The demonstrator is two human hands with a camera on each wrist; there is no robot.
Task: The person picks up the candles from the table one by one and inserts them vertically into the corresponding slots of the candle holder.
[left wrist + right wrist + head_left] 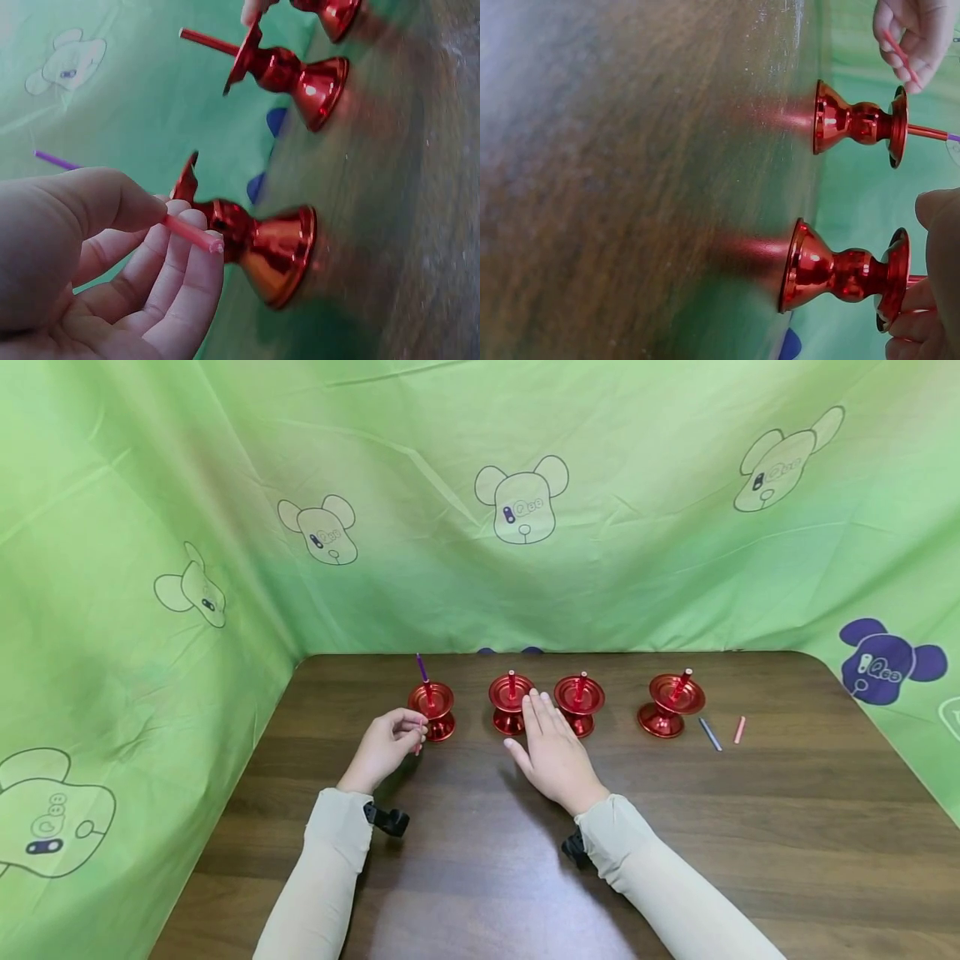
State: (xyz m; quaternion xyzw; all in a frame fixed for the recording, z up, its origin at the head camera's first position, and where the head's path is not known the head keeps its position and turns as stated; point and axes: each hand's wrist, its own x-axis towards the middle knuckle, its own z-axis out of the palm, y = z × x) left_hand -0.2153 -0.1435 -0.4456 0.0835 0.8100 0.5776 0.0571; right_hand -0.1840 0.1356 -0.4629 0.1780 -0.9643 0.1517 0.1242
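Observation:
My left hand (384,745) pinches a short, thin pink candle (191,232) between thumb and fingers, just in front of the leftmost red metal candle holder (441,727). From that holder's upright tube rises a thin purple candle (422,667). The right hand (557,762) has straight fingers and holds nothing. Its fingertips reach between the second holder (508,722) and the third holder (579,727); in the right wrist view they are right at the dish of a holder (810,266). Both of these holders have bare tubes.
Another red holder (660,720) stands farther right, its tube bare. Beside it a blue candle (710,734) and a second pink candle (739,729) lie on the brown wooden table (465,860). A green printed cloth (420,585) hangs behind and at the sides.

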